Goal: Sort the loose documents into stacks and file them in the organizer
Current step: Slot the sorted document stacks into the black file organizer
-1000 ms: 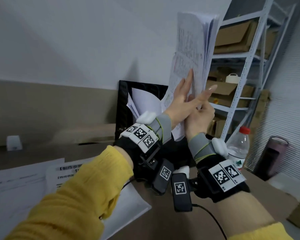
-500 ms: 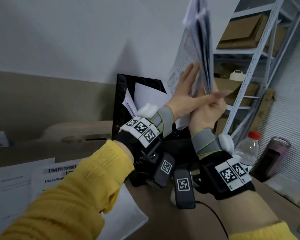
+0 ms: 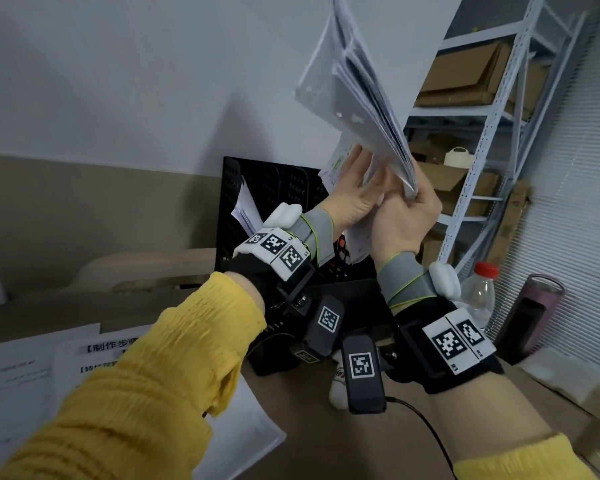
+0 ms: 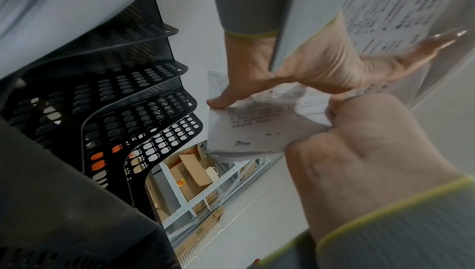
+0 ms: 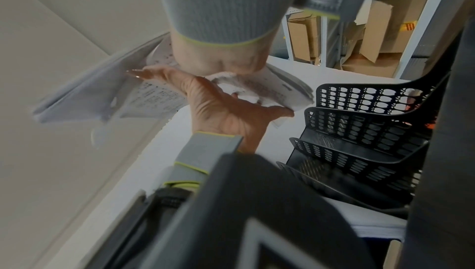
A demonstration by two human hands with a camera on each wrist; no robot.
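Note:
A thick stack of papers [image 3: 357, 81] [image 5: 90, 94] is held high above the black mesh organizer [image 3: 274, 188] [image 4: 128, 111] [image 5: 372, 121], leaning left and fanned open. My right hand [image 3: 409, 216] [image 4: 308, 70] [image 5: 223, 109] grips its lower edge between thumb and spread fingers. My left hand [image 3: 352, 199] [image 4: 359, 147] [image 5: 218, 58] is close against the right and pinches a few printed sheets [image 4: 257, 127] [image 3: 340, 161] at the stack's bottom. Some papers [image 3: 245, 209] stand in the organizer's left slot. Its other slots look dark.
Loose printed sheets [image 3: 32, 368] lie on the brown table at my lower left. A plastic bottle [image 3: 478, 296] and a purple tumbler [image 3: 530, 317] stand at the right. Behind them is a metal shelf [image 3: 482, 140] with cardboard boxes.
The stack has swung from facing me to leaning left, edge-on and fanned. My right hand has closed round its lower edge, and both hands have drifted right.

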